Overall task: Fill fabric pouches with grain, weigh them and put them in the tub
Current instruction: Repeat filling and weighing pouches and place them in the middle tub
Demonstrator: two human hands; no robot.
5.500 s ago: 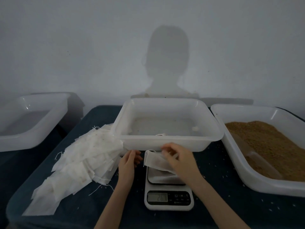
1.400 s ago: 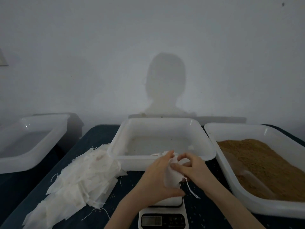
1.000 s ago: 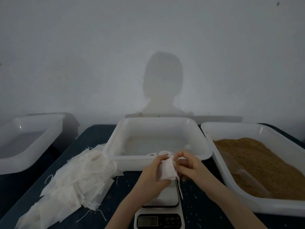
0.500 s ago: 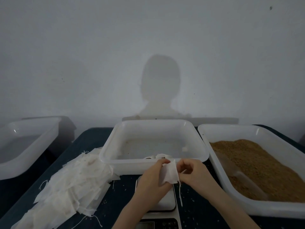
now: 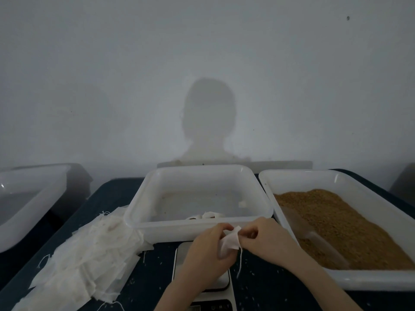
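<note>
A small white fabric pouch (image 5: 231,241) is held above the kitchen scale (image 5: 179,259), a loose thread hanging from it. My left hand (image 5: 205,250) grips its lower part and my right hand (image 5: 262,239) pinches its upper edge. Behind my hands stands a white middle tub (image 5: 139,209) with a few pouches (image 5: 206,215) lying at its front. To the right, a white tub (image 5: 269,178) holds brown grain (image 5: 336,218) and a clear scoop (image 5: 314,239). The scale's display is mostly out of frame.
A heap of empty white pouches (image 5: 89,254) lies at the left on the dark blue table (image 5: 112,191). Another white tub (image 5: 27,216) stands at far left, off the table. Loose grains dot the table around the scale. A grey wall rises behind.
Both hands lifted the pouch off the scale and brought it together in front of the middle tub. Since half a second ago it is bunched smaller between my fingers.
</note>
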